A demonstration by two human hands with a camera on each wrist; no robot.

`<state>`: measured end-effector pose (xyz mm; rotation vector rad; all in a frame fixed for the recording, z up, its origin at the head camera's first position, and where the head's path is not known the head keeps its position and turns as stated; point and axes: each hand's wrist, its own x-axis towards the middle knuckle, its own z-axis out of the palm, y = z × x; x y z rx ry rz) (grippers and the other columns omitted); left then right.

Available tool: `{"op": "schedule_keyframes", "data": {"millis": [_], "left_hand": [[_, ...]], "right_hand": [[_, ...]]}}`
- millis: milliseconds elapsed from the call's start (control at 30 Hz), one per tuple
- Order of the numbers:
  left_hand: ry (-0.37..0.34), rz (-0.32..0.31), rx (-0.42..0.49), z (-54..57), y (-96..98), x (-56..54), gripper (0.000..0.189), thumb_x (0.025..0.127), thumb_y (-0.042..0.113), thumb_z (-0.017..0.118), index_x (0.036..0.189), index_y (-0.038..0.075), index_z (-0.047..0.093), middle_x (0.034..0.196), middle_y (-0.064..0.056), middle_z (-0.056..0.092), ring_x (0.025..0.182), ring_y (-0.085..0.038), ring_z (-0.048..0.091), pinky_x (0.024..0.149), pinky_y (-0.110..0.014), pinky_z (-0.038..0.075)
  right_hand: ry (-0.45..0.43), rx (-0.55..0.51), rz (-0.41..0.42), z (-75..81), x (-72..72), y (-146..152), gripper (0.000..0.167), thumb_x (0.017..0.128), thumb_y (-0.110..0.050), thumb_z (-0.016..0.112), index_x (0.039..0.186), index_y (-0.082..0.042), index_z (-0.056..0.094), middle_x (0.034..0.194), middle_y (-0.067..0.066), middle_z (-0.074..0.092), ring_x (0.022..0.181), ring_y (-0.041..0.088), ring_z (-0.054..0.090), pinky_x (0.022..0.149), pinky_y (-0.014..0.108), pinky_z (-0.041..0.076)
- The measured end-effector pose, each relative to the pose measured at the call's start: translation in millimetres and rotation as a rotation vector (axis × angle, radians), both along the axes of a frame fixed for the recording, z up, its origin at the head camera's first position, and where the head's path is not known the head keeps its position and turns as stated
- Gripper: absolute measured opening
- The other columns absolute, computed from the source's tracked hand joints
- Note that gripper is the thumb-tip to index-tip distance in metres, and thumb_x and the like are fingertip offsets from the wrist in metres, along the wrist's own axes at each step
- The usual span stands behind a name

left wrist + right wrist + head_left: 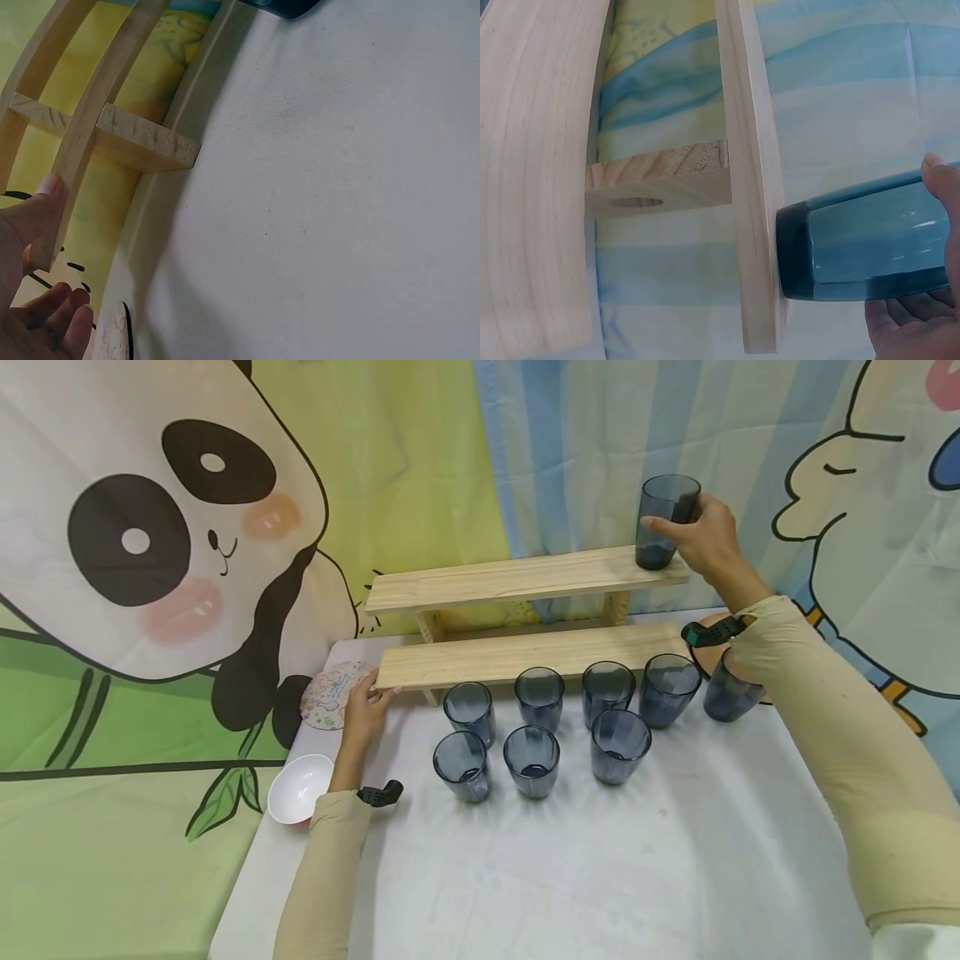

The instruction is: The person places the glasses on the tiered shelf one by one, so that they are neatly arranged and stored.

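In the head view my right hand point(705, 537) grips a tall blue-grey glass point(663, 522) by its side. The glass stands upright at the right end of the upper board of a two-tier wooden shelf point(510, 578). In the right wrist view the thumb and fingers wrap the glass point(870, 240), its base right at the board point(754, 187). My left hand point(365, 714) holds the left end of the lower board point(525, 656); the left wrist view has its thumb on the board's edge point(79, 150), with the other fingers below it.
Several blue-grey glasses point(540, 697) stand on the white-covered table point(600, 868) before the shelf, three of them in a front row. A white bowl point(300, 789) sits by the left forearm, near a round patterned disc point(330, 693). Printed curtains point(420, 468) hang behind.
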<state>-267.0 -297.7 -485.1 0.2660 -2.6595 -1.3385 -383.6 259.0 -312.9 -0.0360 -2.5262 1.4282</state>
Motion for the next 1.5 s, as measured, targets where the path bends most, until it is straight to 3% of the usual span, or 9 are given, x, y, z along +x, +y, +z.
{"op": "schedule_keyframes", "data": {"millis": [267, 433, 533, 700, 867, 1133, 1300, 1500], "left_hand": [[-0.006, 0.005, -0.005, -1.0, -0.8, 0.7, 0.072, 0.103, 0.033, 0.070, 0.164, 0.012, 0.038, 0.168, -0.023, 0.032, 0.145, -0.045, 0.047, 0.118, -0.052, 0.046], [0.002, -0.007, -0.004, -1.5, -1.2, 0.3, 0.072, 0.104, 0.032, 0.070, 0.164, 0.011, 0.038, 0.168, -0.023, 0.032, 0.145, -0.046, 0.047, 0.118, -0.052, 0.046], [0.000, -0.006, -0.002, -1.5, -0.9, 0.6, 0.072, 0.103, 0.032, 0.071, 0.164, 0.011, 0.039, 0.168, -0.023, 0.032, 0.145, -0.046, 0.047, 0.119, -0.052, 0.045], [-0.005, -0.003, -0.002, -1.6, -0.9, 0.3, 0.072, 0.103, 0.033, 0.071, 0.163, 0.012, 0.040, 0.168, -0.022, 0.033, 0.145, -0.045, 0.047, 0.118, -0.052, 0.046], [-0.007, -0.002, -0.003, -1.6, -1.3, 0.8, 0.073, 0.103, 0.035, 0.071, 0.164, 0.012, 0.038, 0.169, -0.021, 0.032, 0.145, -0.045, 0.047, 0.118, -0.053, 0.046], [0.003, -0.011, 0.004, -2.8, -2.4, 0.4, 0.073, 0.103, 0.034, 0.071, 0.164, 0.012, 0.038, 0.171, -0.018, 0.030, 0.145, -0.044, 0.047, 0.119, -0.051, 0.046], [0.002, -0.009, -0.010, -1.7, -2.7, 0.7, 0.073, 0.104, 0.035, 0.070, 0.164, 0.012, 0.037, 0.171, -0.020, 0.030, 0.145, -0.045, 0.047, 0.119, -0.052, 0.045], [0.014, -0.018, 0.004, -2.6, -1.7, 0.8, 0.071, 0.103, 0.032, 0.071, 0.163, 0.010, 0.039, 0.169, -0.022, 0.031, 0.145, -0.045, 0.047, 0.119, -0.052, 0.045]], "right_hand": [[-0.029, 0.014, 0.029, 0.8, 2.3, -0.3, 0.051, 0.094, -0.059, 0.071, 0.115, -0.020, 0.047, 0.106, -0.007, 0.045, 0.096, 0.013, 0.044, 0.084, 0.036, 0.038], [-0.041, 0.043, 0.044, 1.1, 3.7, 0.6, 0.076, 0.094, -0.061, 0.070, 0.145, -0.011, 0.044, 0.131, 0.004, 0.050, 0.122, 0.027, 0.049, 0.098, 0.044, 0.043], [-0.043, 0.039, 0.065, 1.7, 7.3, 2.9, 0.089, 0.095, -0.060, 0.070, 0.160, -0.010, 0.035, 0.154, 0.016, 0.045, 0.144, 0.033, 0.041, 0.115, 0.051, 0.040], [-0.051, 0.028, 0.090, 7.6, 21.5, 9.4, 0.104, 0.095, -0.060, 0.069, 0.170, -0.014, 0.013, 0.176, 0.012, 0.018, 0.163, 0.030, 0.017, 0.132, 0.054, 0.020], [-0.101, 0.057, 0.073, 11.2, 43.2, 19.9, 0.116, 0.095, -0.065, 0.065, 0.169, -0.015, -0.009, 0.177, 0.006, 0.000, 0.164, 0.028, 0.007, 0.133, 0.054, 0.013], [-0.072, 0.017, 0.097, 4.3, 85.7, 35.6, 0.103, 0.100, -0.057, 0.065, 0.170, -0.017, 0.001, 0.177, 0.007, 0.010, 0.163, 0.032, 0.014, 0.132, 0.052, 0.017], [-0.048, -0.056, 0.157, -8.8, 123.1, 27.0, 0.091, 0.103, -0.048, 0.065, 0.171, -0.019, 0.012, 0.175, 0.008, 0.021, 0.162, 0.028, 0.022, 0.130, 0.036, 0.027], [-0.041, -0.065, 0.240, -35.0, 173.6, 3.5, 0.084, 0.104, -0.034, 0.069, 0.169, -0.014, 0.020, 0.172, 0.013, 0.031, 0.158, 0.031, 0.033, 0.115, 0.011, 0.039]]}}
